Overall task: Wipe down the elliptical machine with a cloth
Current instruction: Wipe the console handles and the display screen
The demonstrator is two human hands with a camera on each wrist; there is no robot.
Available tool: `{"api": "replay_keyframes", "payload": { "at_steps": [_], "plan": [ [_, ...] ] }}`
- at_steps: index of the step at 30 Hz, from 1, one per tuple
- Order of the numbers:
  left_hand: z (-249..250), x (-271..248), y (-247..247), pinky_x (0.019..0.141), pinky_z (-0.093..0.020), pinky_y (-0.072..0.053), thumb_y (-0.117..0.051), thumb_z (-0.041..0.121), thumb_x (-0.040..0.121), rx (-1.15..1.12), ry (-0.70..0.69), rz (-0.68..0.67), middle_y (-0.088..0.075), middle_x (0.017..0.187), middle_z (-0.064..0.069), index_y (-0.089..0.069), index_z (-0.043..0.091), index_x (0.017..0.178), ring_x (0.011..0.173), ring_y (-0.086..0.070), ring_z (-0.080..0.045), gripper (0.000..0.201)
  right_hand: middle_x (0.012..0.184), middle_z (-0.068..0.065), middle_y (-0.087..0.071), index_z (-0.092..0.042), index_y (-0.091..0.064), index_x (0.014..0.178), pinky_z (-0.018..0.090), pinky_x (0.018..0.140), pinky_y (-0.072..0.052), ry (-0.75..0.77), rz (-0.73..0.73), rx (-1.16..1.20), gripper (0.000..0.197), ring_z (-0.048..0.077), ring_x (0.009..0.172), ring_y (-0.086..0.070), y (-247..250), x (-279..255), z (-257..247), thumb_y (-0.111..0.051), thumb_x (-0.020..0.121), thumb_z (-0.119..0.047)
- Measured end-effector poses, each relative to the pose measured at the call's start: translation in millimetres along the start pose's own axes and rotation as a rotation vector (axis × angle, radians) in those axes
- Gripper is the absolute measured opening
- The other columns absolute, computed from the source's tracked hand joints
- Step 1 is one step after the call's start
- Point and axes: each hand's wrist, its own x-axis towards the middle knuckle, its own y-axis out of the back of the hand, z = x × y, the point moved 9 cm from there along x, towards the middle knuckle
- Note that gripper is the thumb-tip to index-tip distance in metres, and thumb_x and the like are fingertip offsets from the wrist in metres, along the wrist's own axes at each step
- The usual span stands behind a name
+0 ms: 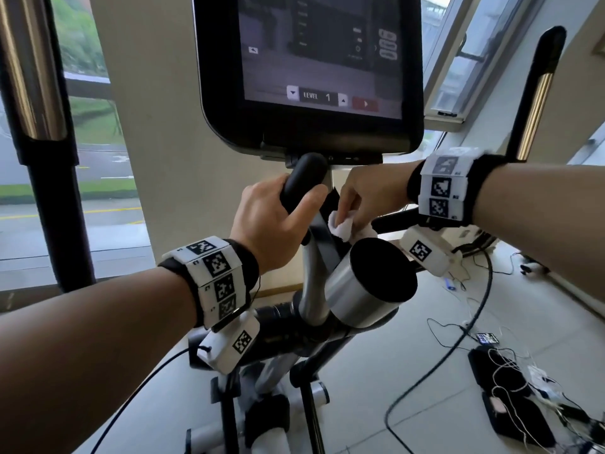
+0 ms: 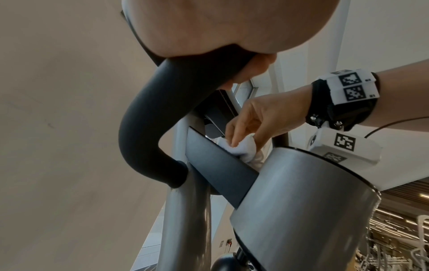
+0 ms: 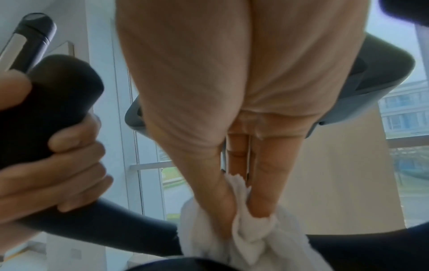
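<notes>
The elliptical machine fills the middle of the head view, with its black console screen (image 1: 320, 60) on top. My left hand (image 1: 275, 221) grips the black fixed handlebar (image 1: 302, 181) just below the console; from the left wrist view its curved bar (image 2: 148, 117) shows under my palm. My right hand (image 1: 366, 198) pinches a small white cloth (image 1: 340, 226) and presses it on the dark flat bracket (image 2: 218, 168) between the handlebar and the silver cup holder (image 1: 370, 283). In the right wrist view my fingertips (image 3: 260, 205) dig into the bunched cloth (image 3: 253, 238).
Two tall moving arms stand at the sides: a chrome and black one on the left (image 1: 29, 93) and another on the right (image 1: 537, 93). Cables, a phone and dark pouches (image 1: 510, 381) lie on the tiled floor at the right. Windows lie behind the machine.
</notes>
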Motion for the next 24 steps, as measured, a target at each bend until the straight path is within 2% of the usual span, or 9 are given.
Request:
{"api": "replay_keyframes", "payload": {
  "at_steps": [2,4,8,10,13,16,18,21,24],
  "plan": [
    [0.2,0.5,0.7,0.044,-0.012,-0.032,-0.059,0.049,0.096,0.006,0.001,-0.003,-0.054,0.052,0.020,-0.046,0.034,0.066,0.042,-0.050,-0.007,0.036,0.089,-0.026,-0.065,-0.046,-0.079,0.102,0.019,0.078,-0.045,-0.003,0.040,-0.019,0.020,-0.001,0.091,-0.062,4.2,6.9,-3.3,-0.077,0.086,-0.033],
    [-0.7,0.9,1.2,0.045,-0.013,-0.033,-0.058,0.049,0.096,0.017,0.005,-0.004,-0.054,0.051,0.019,-0.046,0.032,0.066,0.043,-0.051,-0.008,0.036,0.087,-0.024,-0.063,-0.039,-0.081,0.104,0.019,0.076,-0.043,-0.032,0.144,-0.003,0.024,0.003,0.090,-0.062,13.6,12.9,-5.6,-0.075,0.088,-0.022],
    [-1.4,0.4,-0.4,0.045,-0.012,-0.033,-0.058,0.047,0.097,0.025,0.010,-0.011,-0.054,0.050,0.017,-0.046,0.031,0.065,0.042,-0.052,-0.007,0.037,0.090,-0.018,-0.060,-0.036,-0.081,0.104,0.025,0.086,-0.053,-0.065,0.260,0.017,0.028,0.007,0.094,-0.062,18.6,12.0,-7.6,-0.071,0.090,-0.014],
    [-1.4,0.5,-0.4,0.045,-0.012,-0.032,-0.059,0.046,0.097,0.023,0.011,-0.011,-0.054,0.050,0.017,-0.045,0.031,0.066,0.042,-0.051,-0.006,0.037,0.089,-0.020,-0.060,-0.035,-0.081,0.105,0.026,0.088,-0.052,-0.063,0.248,0.038,0.028,0.006,0.095,-0.061,15.0,9.4,-4.9,-0.070,0.090,-0.013],
    [-0.4,1.0,-0.3,0.044,-0.012,-0.032,-0.059,0.046,0.097,0.010,0.011,-0.017,-0.054,0.051,0.018,-0.045,0.032,0.066,0.042,-0.051,-0.007,0.036,0.086,-0.027,-0.060,-0.037,-0.080,0.105,0.021,0.081,-0.043,-0.050,0.145,0.053,0.026,0.000,0.088,-0.058,6.4,5.6,-2.4,-0.077,0.086,-0.020],
    [-0.6,1.0,-0.2,0.044,-0.014,-0.033,-0.058,0.048,0.095,0.012,0.012,-0.019,-0.053,0.052,0.018,-0.046,0.031,0.067,0.043,-0.050,-0.009,0.035,0.085,-0.028,-0.061,-0.039,-0.080,0.104,0.016,0.071,-0.040,-0.030,0.087,0.012,0.025,-0.007,0.083,-0.055,0.0,2.4,-4.8,-0.078,0.085,-0.022],
    [-0.8,1.3,0.0,0.044,-0.016,-0.034,-0.057,0.050,0.095,0.016,0.011,-0.019,-0.053,0.052,0.018,-0.047,0.030,0.067,0.043,-0.050,-0.009,0.036,0.092,-0.025,-0.065,-0.038,-0.079,0.106,0.016,0.074,-0.043,-0.039,0.112,0.025,0.028,-0.003,0.088,-0.060,0.9,1.4,-4.7,-0.076,0.086,-0.019],
    [-1.4,1.7,-0.1,0.046,-0.016,-0.035,-0.056,0.053,0.095,0.024,0.016,-0.031,-0.054,0.051,0.017,-0.049,0.026,0.068,0.044,-0.052,-0.008,0.038,0.109,-0.014,-0.070,-0.032,-0.077,0.114,0.027,0.090,-0.052,-0.077,0.235,0.059,0.035,0.011,0.104,-0.064,11.6,2.8,-5.5,-0.068,0.089,-0.010],
    [-1.7,1.2,-0.5,0.048,-0.017,-0.035,-0.055,0.054,0.095,0.027,0.018,-0.042,-0.054,0.051,0.017,-0.049,0.024,0.069,0.045,-0.053,-0.009,0.040,0.099,-0.011,-0.064,-0.026,-0.075,0.116,0.023,0.078,-0.042,-0.088,0.308,0.035,0.031,0.012,0.093,-0.059,17.0,7.1,-9.1,-0.063,0.092,-0.009]
  ]
}}
